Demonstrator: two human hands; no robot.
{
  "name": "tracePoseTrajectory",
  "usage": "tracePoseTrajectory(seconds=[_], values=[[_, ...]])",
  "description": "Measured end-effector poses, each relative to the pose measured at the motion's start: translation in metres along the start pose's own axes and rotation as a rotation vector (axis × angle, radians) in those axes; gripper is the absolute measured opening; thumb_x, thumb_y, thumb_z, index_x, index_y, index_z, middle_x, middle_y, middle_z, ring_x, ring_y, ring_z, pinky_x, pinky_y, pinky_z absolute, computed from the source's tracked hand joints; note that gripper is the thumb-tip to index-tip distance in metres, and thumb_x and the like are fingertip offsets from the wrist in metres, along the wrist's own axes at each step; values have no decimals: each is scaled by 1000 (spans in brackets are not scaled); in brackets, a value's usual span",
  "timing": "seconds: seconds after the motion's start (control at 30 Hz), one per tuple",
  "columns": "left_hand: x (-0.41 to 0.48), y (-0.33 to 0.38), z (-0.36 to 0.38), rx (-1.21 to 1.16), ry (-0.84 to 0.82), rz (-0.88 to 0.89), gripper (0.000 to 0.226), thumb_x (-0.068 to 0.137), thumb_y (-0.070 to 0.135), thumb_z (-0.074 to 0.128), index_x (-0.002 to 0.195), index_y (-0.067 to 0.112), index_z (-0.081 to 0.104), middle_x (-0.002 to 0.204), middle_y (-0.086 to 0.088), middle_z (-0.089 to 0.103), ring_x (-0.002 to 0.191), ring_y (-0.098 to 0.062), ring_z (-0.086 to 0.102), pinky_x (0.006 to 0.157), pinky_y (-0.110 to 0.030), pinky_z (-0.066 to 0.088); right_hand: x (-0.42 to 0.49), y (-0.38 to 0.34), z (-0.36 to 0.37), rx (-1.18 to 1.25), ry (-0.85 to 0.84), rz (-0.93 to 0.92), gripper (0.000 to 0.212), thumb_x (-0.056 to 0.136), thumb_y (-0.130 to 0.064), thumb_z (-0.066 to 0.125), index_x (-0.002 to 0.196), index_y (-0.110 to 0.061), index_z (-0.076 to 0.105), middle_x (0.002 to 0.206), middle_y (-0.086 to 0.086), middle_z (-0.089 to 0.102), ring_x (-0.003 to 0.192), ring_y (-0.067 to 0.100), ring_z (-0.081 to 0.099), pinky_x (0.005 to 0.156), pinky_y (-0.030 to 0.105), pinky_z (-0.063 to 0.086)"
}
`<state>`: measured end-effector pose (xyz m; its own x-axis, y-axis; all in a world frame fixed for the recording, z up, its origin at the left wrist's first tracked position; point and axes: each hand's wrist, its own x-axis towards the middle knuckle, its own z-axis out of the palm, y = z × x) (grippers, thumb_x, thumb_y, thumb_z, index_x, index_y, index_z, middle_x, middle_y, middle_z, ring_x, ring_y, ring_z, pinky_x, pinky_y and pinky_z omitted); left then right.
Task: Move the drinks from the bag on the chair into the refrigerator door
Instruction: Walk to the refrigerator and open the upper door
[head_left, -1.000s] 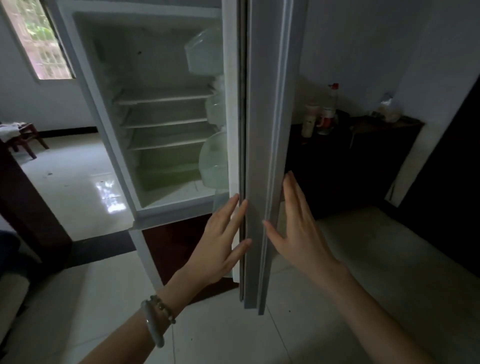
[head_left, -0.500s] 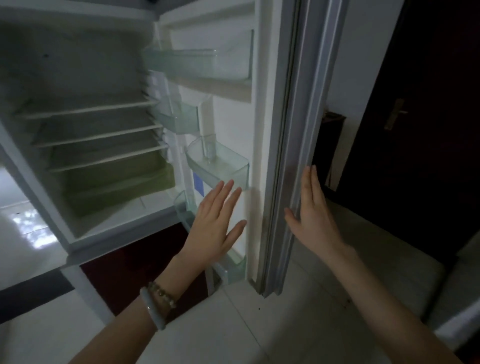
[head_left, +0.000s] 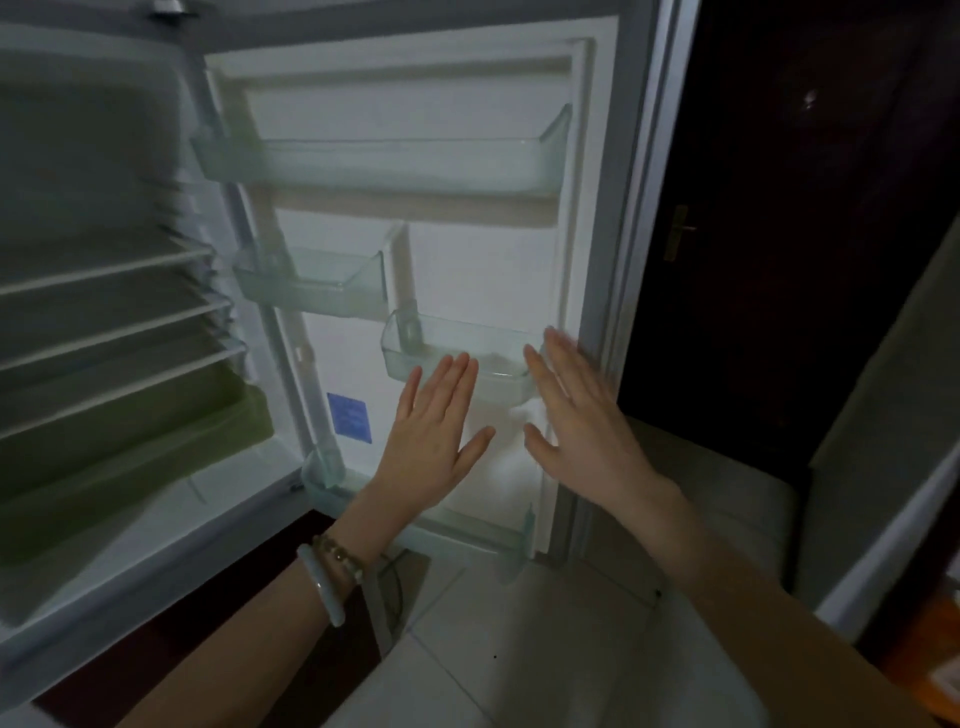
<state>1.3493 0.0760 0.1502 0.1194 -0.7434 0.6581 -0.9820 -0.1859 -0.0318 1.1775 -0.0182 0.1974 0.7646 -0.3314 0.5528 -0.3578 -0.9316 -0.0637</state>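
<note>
The refrigerator door stands wide open, its white inner face toward me. It carries a long clear top bin, a small middle-left bin, a small middle-right bin and a bottom bin; all look empty. My left hand is held flat with fingers spread, just below the middle-right bin. My right hand is flat too, near the door's outer edge. Neither holds anything. No drinks, bag or chair are in view.
The fridge interior with wire shelves and a green drawer lies to the left. A dark wooden room door with a brass handle stands right of the fridge door. Pale floor tiles are below. A white-edged surface is at far right.
The fridge door has swung from edge-on to fully open, showing its bins. My view turned right. My right hand moved from the door's outer side to near its inner edge.
</note>
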Motion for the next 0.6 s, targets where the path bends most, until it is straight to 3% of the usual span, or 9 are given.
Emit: tracePoseTrajectory(seconds=[0.2,0.43,0.6], values=[[26,-35,21,-1,-4,26,67,94,47,35,144,3,29,149,-14,34,139,-25,28,116,-43,9,35,-2,39,-183,-53,35,73,87,-29,52,146,-11,11,155,9,3,141,21,-5,108,36,-15],[70,-46,48,-17,-23,157,64,93,45,38,139,0,37,139,-18,47,131,-32,40,112,-49,21,68,28,58,-240,-128,183,75,88,-25,52,146,-10,7,155,13,7,142,28,3,113,46,1],[98,-50,67,-18,-85,169,65,91,45,36,138,0,38,136,-20,49,128,-34,43,110,-51,28,85,50,69,-233,-137,259,78,86,-22,54,146,-14,5,155,12,4,142,29,2,113,45,6]])
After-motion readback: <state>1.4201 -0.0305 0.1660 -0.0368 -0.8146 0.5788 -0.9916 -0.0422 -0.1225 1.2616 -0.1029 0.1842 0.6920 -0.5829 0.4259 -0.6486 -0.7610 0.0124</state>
